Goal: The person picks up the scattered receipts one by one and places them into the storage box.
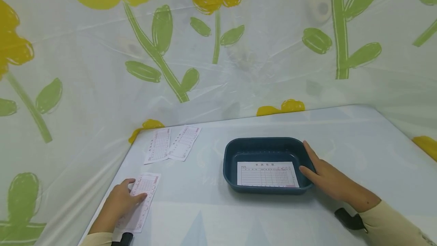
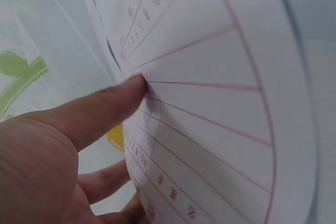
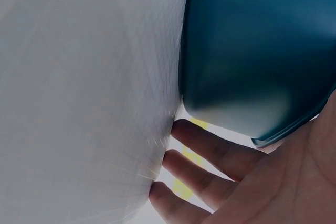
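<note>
Left hand (image 1: pixel 122 199) has its thumb on the printed slip (image 1: pixel 147 185) at the table's left, other fingers at the slip's outer edge; can't tell whether it pinches. Slip should be near weightless, floppy, easily creased or torn, likely clinging flat, so best lift one edge and nip it thumb-over-finger. Right hand (image 1: pixel 326 179) pinches the right wall of the blue tray (image 1: pixel 266 190), which looks smooth and stiff, probably light.
</note>
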The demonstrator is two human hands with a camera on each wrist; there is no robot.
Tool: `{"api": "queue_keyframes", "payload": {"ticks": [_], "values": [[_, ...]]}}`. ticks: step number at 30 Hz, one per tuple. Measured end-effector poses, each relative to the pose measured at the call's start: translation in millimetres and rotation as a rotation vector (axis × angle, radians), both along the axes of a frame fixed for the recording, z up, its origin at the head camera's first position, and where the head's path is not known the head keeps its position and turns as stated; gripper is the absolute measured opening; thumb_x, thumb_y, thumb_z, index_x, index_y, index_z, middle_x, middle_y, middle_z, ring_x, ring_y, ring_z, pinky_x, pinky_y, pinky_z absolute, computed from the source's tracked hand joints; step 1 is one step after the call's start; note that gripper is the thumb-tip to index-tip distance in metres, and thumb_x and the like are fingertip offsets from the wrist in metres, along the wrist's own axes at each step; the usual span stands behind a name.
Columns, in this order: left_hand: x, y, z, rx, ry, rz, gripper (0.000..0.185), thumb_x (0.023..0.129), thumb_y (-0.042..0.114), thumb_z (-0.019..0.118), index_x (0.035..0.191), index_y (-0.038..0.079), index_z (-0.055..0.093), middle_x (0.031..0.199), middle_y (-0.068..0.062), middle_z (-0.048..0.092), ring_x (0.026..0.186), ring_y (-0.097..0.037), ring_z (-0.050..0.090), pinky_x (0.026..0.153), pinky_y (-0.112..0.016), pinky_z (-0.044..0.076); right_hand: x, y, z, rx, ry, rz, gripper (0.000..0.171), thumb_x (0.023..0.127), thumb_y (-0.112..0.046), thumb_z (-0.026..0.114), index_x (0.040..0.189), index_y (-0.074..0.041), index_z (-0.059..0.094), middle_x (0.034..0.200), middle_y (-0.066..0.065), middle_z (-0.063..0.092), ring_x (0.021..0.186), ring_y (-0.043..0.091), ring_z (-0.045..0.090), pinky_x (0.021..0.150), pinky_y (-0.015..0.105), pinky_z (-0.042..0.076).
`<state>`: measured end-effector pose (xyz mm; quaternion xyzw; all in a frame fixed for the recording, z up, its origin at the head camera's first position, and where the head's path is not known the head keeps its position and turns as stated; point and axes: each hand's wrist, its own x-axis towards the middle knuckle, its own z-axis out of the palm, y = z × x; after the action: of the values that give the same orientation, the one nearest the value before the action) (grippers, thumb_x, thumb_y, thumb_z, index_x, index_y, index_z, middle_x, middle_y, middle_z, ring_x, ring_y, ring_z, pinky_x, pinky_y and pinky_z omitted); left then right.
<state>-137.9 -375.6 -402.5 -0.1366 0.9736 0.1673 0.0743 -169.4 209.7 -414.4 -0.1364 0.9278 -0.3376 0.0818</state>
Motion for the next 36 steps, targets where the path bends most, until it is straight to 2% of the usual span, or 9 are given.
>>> {"api": "queue_keyframes", "payload": {"ticks": [6, 10, 14, 18, 24, 28, 36], "values": [[0.6, 2.0, 4.9, -0.003, 0.119, -0.031, 0.065, 0.084, 0.011, 0.074, 0.139, -0.009, 0.046, 0.109, -0.032, 0.061, 0.094, -0.039, 0.061, 0.077, -0.051, 0.051, -1.1, -0.2, 0.4, 0.003, -0.003, 0.004, 0.087, 0.104, -0.047, 0.044, 0.16, -0.01, -0.012, 0.163, 0.031, 0.008, 0.145, 0.056, 0.019, 0.112, 0.07, 0.024], [1.6, 7.6, 7.0, 0.02, 0.181, -0.009, 0.054, 0.085, 0.004, 0.068, 0.136, -0.006, 0.05, 0.103, -0.026, 0.062, 0.086, -0.032, 0.059, 0.07, -0.042, 0.05, -1.1, 0.5, 0.1, 0.0, 0.007, 0.006, 0.087, 0.104, -0.047, 0.044, 0.16, -0.01, -0.011, 0.164, 0.031, 0.008, 0.146, 0.056, 0.019, 0.112, 0.07, 0.023], [3.3, 13.9, 9.6, 0.035, 0.207, 0.01, 0.047, 0.089, 0.004, 0.064, 0.134, -0.003, 0.052, 0.099, -0.021, 0.064, 0.082, -0.027, 0.059, 0.066, -0.035, 0.05, 0.4, 0.8, 0.4, -0.008, 0.003, 0.006, 0.087, 0.104, -0.046, 0.044, 0.16, -0.01, -0.012, 0.163, 0.032, 0.008, 0.145, 0.056, 0.019, 0.112, 0.07, 0.023], [3.9, 18.2, 12.4, 0.039, 0.249, -0.001, 0.04, 0.091, 0.008, 0.063, 0.129, -0.004, 0.056, 0.097, -0.018, 0.066, 0.083, -0.026, 0.06, 0.065, -0.032, 0.048, 2.4, 0.4, 2.0, -0.019, 0.006, 0.008, 0.086, 0.104, -0.046, 0.045, 0.16, -0.009, -0.011, 0.163, 0.031, 0.008, 0.146, 0.056, 0.018, 0.112, 0.07, 0.023], [1.1, 25.8, 14.6, 0.031, 0.283, 0.006, 0.033, 0.095, 0.016, 0.063, 0.123, -0.001, 0.062, 0.104, -0.018, 0.069, 0.09, -0.029, 0.064, 0.065, -0.033, 0.048, 2.3, -0.5, 3.8, -0.021, 0.004, 0.006, 0.086, 0.104, -0.046, 0.044, 0.16, -0.009, -0.011, 0.163, 0.031, 0.008, 0.146, 0.056, 0.018, 0.112, 0.07, 0.023], [-0.8, 33.4, 15.4, 0.022, 0.289, 0.008, 0.031, 0.097, 0.019, 0.061, 0.123, 0.003, 0.063, 0.109, -0.019, 0.07, 0.087, -0.026, 0.064, 0.062, -0.031, 0.046, 1.6, 0.1, 2.6, -0.023, 0.009, 0.011, 0.086, 0.105, -0.045, 0.045, 0.16, -0.008, -0.01, 0.163, 0.031, 0.009, 0.146, 0.056, 0.019, 0.112, 0.07, 0.024], [-3.9, 54.1, 17.0, -0.006, 0.405, -0.031, 0.026, 0.097, 0.017, 0.06, 0.121, 0.007, 0.066, 0.106, -0.016, 0.072, 0.083, -0.025, 0.065, 0.06, -0.029, 0.044, 2.2, -0.7, 2.8, -0.012, 0.007, 0.005, 0.086, 0.105, -0.045, 0.044, 0.16, -0.01, -0.011, 0.163, 0.031, 0.009, 0.146, 0.056, 0.02, 0.112, 0.07, 0.024]]}}
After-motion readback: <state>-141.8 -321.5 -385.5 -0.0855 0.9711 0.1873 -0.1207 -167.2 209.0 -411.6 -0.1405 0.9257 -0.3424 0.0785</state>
